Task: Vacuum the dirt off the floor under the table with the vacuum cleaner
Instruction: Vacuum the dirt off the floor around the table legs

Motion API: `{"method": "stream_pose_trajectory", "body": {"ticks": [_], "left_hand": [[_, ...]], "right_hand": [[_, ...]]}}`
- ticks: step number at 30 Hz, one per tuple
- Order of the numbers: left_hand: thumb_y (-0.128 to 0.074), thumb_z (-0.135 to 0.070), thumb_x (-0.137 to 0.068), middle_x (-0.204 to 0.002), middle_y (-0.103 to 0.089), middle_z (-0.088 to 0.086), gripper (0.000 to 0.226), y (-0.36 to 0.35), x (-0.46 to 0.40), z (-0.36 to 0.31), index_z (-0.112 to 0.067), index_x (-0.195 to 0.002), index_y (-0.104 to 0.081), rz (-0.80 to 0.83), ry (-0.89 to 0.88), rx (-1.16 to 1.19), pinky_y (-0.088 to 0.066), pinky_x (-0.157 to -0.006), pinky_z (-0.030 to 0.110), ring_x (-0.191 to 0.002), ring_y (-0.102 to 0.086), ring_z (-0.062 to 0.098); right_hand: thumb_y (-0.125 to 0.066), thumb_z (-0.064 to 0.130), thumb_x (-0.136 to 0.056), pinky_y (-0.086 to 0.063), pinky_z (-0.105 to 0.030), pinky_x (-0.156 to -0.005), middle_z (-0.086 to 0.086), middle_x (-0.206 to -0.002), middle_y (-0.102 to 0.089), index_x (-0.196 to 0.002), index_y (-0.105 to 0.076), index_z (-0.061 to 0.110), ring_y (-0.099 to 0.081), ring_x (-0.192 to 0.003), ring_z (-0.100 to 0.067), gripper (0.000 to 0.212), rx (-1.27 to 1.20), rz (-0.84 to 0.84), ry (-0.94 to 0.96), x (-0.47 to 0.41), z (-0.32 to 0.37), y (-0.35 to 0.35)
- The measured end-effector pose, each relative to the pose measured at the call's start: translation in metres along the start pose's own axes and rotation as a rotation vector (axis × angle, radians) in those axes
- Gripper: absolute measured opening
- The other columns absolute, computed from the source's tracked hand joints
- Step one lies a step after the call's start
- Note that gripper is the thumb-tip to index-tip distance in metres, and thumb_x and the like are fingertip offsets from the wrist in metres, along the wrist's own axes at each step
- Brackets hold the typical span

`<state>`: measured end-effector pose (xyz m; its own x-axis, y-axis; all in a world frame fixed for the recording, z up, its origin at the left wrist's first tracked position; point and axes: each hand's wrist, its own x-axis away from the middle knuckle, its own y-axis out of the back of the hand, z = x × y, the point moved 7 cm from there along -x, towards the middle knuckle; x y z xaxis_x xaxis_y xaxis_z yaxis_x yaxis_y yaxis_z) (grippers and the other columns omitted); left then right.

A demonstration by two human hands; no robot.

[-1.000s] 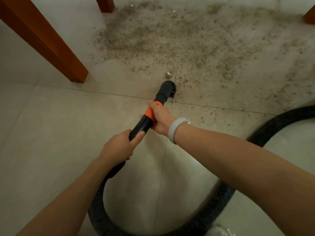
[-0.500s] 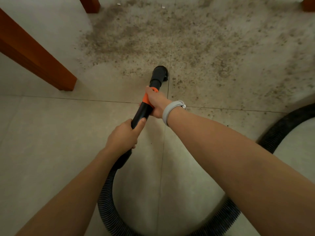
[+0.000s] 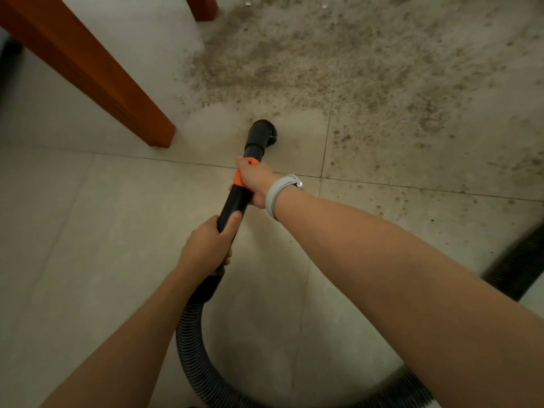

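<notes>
A black vacuum wand with an orange collar points away from me at the tiled floor. Its round brush nozzle sits on a pale swept patch at the near edge of the dirt, a wide spread of brown grit across the far tiles. My right hand grips the wand at the orange collar; a grey band circles that wrist. My left hand grips the wand lower down, thumb along the tube. The ribbed black hose curves from the wand under my arms.
An orange-brown wooden table leg slants down to the floor left of the nozzle. A second leg stands at the top, by the dirt's left edge. The hose reappears at the right edge.
The nozzle has swept left from the tile seam toward the near table leg, leaving a cleaner patch behind. The small clump near the nozzle is gone. Both hands keep their hold.
</notes>
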<state>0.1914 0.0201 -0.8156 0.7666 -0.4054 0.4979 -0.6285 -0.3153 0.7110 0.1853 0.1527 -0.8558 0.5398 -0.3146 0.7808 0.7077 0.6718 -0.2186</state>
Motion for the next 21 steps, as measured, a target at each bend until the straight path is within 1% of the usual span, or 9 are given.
{"method": "stream_pose_trajectory", "body": {"ticks": [1, 2, 4, 6, 10, 15, 16, 19, 21], "left_hand": [[-0.04, -0.053, -0.093, -0.064, -0.065, 0.008, 0.039, 0.001, 0.003, 0.002, -0.018, -0.081, -0.052, -0.005, 0.002, 0.004, -0.057, -0.064, 0.042, -0.055, -0.064, 0.022], [-0.041, -0.053, -0.094, -0.064, -0.065, 0.008, 0.039, 0.001, 0.005, 0.003, -0.018, -0.081, -0.052, -0.01, 0.0, 0.003, -0.057, -0.065, 0.042, -0.056, -0.064, 0.022], [-0.041, -0.052, -0.094, -0.064, -0.065, 0.008, 0.038, 0.001, 0.009, 0.004, -0.019, -0.08, -0.052, -0.01, -0.004, 0.0, -0.057, -0.065, 0.042, -0.056, -0.065, 0.022], [-0.041, -0.051, -0.094, -0.062, -0.064, 0.008, 0.036, 0.0, 0.012, 0.004, -0.019, -0.08, -0.052, 0.01, -0.012, 0.004, -0.057, -0.063, 0.043, -0.054, -0.063, 0.022], [-0.043, -0.05, -0.093, -0.058, -0.063, 0.005, 0.036, -0.003, 0.019, 0.005, -0.019, -0.081, -0.053, 0.066, -0.042, -0.003, -0.057, -0.062, 0.044, -0.05, -0.061, 0.018], [-0.043, -0.052, -0.093, -0.058, -0.063, 0.003, 0.037, -0.011, 0.029, 0.003, -0.019, -0.081, -0.054, 0.079, -0.092, -0.06, -0.055, -0.064, 0.04, -0.05, -0.062, 0.017], [-0.042, -0.053, -0.093, -0.059, -0.064, 0.003, 0.037, -0.013, 0.031, 0.001, -0.019, -0.081, -0.053, 0.082, -0.103, -0.079, -0.055, -0.063, 0.039, -0.051, -0.063, 0.017], [-0.041, -0.055, -0.092, -0.062, -0.065, 0.003, 0.038, -0.018, 0.034, -0.006, -0.02, -0.082, -0.052, 0.084, -0.133, -0.144, -0.052, -0.06, 0.033, -0.053, -0.064, 0.016], [-0.039, -0.058, -0.091, -0.064, -0.065, 0.003, 0.041, -0.022, 0.033, -0.013, -0.019, -0.084, -0.052, 0.083, -0.147, -0.179, -0.052, -0.059, 0.032, -0.056, -0.065, 0.018]], "right_hand": [[-0.053, 0.045, -0.09, -0.054, -0.052, -0.085, -0.015, -0.118, -0.057, -0.126, -0.039, 0.012, -0.063, -0.098, -0.035, 0.051, 0.013, -0.002, 0.005, -0.002, -0.004, -0.004], [-0.054, 0.046, -0.089, -0.054, -0.052, -0.084, -0.016, -0.119, -0.057, -0.13, -0.038, 0.012, -0.063, -0.099, -0.036, 0.055, 0.017, -0.007, 0.012, -0.005, -0.006, -0.006], [-0.054, 0.046, -0.089, -0.055, -0.051, -0.084, -0.015, -0.12, -0.056, -0.134, -0.035, 0.013, -0.063, -0.099, -0.036, 0.059, -0.004, -0.032, 0.02, -0.005, -0.01, -0.005], [-0.053, 0.043, -0.09, -0.055, -0.05, -0.084, -0.013, -0.118, -0.055, -0.135, -0.033, 0.014, -0.063, -0.098, -0.034, 0.058, -0.041, -0.056, 0.015, 0.0, -0.013, 0.0], [-0.051, 0.041, -0.092, -0.056, -0.047, -0.083, -0.012, -0.111, -0.057, -0.131, -0.036, 0.013, -0.064, -0.096, -0.031, 0.049, -0.081, -0.072, -0.023, 0.005, -0.026, 0.013], [-0.05, 0.04, -0.093, -0.055, -0.048, -0.084, -0.014, -0.113, -0.056, -0.132, -0.034, 0.012, -0.063, -0.098, -0.033, 0.051, -0.084, -0.11, -0.011, 0.017, -0.036, 0.032], [-0.05, 0.039, -0.094, -0.055, -0.047, -0.084, -0.013, -0.109, -0.056, -0.131, -0.034, 0.011, -0.064, -0.095, -0.031, 0.049, -0.102, -0.111, -0.006, 0.019, -0.037, 0.036], [-0.051, 0.031, -0.095, -0.055, -0.042, -0.075, -0.009, -0.086, -0.052, -0.126, -0.037, 0.011, -0.06, -0.067, -0.024, 0.04, -0.206, -0.091, 0.004, 0.023, -0.039, 0.049], [-0.052, 0.029, -0.095, -0.054, -0.04, -0.071, -0.008, -0.082, -0.05, -0.121, -0.039, 0.01, -0.057, -0.06, -0.022, 0.035, -0.252, -0.088, 0.01, 0.024, -0.035, 0.057]]}}
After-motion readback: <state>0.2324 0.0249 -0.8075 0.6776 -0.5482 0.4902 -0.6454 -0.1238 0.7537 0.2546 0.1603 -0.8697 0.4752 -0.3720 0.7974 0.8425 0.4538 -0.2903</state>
